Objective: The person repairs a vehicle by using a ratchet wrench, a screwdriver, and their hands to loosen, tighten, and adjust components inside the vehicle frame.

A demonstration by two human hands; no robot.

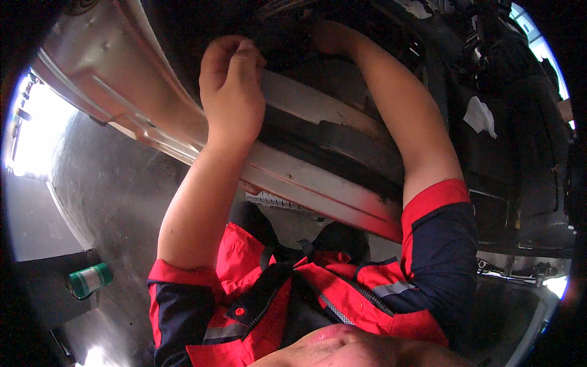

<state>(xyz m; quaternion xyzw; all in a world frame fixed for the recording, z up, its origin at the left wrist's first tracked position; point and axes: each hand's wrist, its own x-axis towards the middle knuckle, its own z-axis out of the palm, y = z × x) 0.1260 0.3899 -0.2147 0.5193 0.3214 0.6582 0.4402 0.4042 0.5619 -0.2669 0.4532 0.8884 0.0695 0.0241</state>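
Observation:
Both my arms reach out to a car body. My left hand [232, 92] is curled into a fist, its fingertips pinching the upper end of a pale grey panel [306, 101] that lies along the metal sill [318, 192]. A black rubber strip [342, 147] runs just below that panel. My right hand [330, 35] reaches past the panel into a dark recess, where its fingers are hidden in shadow. Red and navy work-shirt sleeves cover my upper arms.
A curved silver body pillar [104, 67] runs up to the left. On a dark ledge at lower left lies a green and white can [90, 280]. A white scrap [480, 116] sits on the black interior parts at right. Bright light comes in at far left.

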